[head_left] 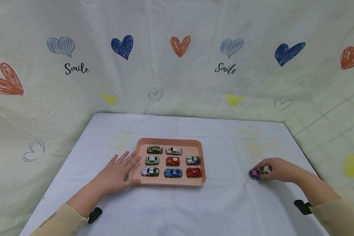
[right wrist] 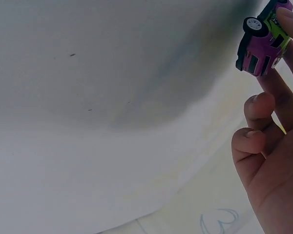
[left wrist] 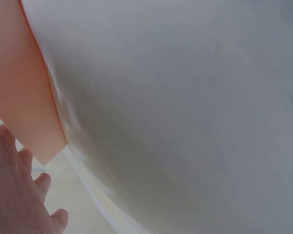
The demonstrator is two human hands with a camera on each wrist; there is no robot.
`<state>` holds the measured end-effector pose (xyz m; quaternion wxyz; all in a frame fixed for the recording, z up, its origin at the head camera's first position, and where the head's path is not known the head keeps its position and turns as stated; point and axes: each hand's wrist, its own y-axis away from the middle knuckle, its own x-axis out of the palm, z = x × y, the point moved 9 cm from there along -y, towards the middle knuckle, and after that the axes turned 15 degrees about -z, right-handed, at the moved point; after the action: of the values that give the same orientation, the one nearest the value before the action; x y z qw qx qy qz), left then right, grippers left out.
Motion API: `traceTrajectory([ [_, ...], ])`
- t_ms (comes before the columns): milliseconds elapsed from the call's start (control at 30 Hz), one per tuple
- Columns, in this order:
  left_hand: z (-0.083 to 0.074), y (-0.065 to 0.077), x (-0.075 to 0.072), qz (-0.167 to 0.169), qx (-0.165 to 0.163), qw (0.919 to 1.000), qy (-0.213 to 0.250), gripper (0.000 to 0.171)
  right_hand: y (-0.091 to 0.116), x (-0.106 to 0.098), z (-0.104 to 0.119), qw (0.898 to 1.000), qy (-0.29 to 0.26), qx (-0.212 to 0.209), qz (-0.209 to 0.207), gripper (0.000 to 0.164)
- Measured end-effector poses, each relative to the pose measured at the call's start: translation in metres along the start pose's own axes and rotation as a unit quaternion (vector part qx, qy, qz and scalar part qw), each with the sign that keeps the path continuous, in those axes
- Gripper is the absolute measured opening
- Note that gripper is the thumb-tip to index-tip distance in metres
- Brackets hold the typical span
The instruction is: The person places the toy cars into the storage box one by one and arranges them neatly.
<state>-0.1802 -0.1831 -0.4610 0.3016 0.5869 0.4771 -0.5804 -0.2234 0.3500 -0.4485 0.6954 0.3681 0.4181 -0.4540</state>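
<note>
My left hand [head_left: 113,175] lies with straight, spread fingers at the left edge of a pink tray [head_left: 171,141], its thumb at the front left corner. Several toy cars stand in rows on the tray, among them a camouflage green car [head_left: 154,149], a blue car [head_left: 173,173] and a red car [head_left: 193,172]. Off to the right, my right hand [head_left: 280,168] pinches a purple and green toy car [right wrist: 258,51] between thumb and fingers, low over the table. In the left wrist view the tray's side [left wrist: 27,83] rises beside my fingers.
A white cloth [head_left: 218,203] with faint creases covers the table. Behind it and along both sides hangs a pale curtain [head_left: 194,82] printed with hearts and the word Smile. A dark strap piece [head_left: 95,215] sits by my left sleeve.
</note>
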Motion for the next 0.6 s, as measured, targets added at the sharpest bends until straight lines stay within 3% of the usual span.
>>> traceTrajectory([
  [267, -0.001, 0.000, 0.001, 0.006, 0.000, 1.0000, 0.003, 0.090, -0.013, -0.003, 0.020, 0.999, -0.009, -0.031, -0.016, 0.031],
  [600, 0.001, 0.000, 0.002, 0.003, -0.001, 1.0000, 0.005, 0.090, -0.049, -0.005, 0.063, 0.997, -0.014, -0.074, -0.028, 0.031],
])
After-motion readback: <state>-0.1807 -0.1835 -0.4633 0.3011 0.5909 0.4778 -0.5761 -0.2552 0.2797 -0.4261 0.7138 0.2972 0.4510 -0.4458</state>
